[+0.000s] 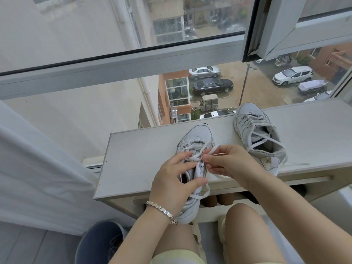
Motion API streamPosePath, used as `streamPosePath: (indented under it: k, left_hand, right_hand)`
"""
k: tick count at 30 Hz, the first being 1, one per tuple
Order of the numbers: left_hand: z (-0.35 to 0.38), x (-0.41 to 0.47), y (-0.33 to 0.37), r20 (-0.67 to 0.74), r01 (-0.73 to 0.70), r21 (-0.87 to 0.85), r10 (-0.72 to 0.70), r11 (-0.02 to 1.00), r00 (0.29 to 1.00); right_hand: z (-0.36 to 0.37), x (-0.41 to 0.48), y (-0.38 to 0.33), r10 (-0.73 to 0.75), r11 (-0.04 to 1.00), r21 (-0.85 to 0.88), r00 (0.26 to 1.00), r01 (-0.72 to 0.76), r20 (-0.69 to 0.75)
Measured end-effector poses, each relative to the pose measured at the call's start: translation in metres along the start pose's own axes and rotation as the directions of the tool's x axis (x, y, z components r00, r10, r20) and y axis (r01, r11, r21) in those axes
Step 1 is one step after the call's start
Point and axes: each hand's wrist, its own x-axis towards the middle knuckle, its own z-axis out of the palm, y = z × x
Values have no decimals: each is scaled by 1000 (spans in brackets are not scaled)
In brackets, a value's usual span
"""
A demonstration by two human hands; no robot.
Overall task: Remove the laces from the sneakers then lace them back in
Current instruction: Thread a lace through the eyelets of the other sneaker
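Two pinches: left grip [175, 180] sneaker [198, 134], right grip [228, 162] lace [211, 150].

White shelf top [133, 159] under window; blue bin [99, 242] below left; white curtain [38, 168] left.

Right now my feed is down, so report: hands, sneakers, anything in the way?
Left hand grips near sneaker. Right hand pinches its lace at the eyelets. Second sneaker laced, apart on the cabinet top. Nothing blocking.
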Motion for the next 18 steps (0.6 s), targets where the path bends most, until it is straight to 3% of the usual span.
streamPosePath:
  k: [3, 7, 11, 18]
  left_hand:
    - [0, 1, -1, -2, 5, 2, -5, 1000, 1000]
    - [-1, 1, -1, -2, -1, 13, 1, 1000, 1000]
    - [-1, 1, 0, 0, 13, -9, -13, 1000, 1000]
    - [-1, 1, 1, 4, 15, -21, -15, 1000, 1000]
  right_hand:
    - [2, 0, -5, -13, 997, -74, 1000, 11, -25]
    - [6, -3, 0, -136, 977, -174, 987, 120, -88]
    - [7, -6, 12, -227, 961, -187, 969, 206, -99]
    - [10, -7, 25, -262, 955, -160, 962, 248, -72]
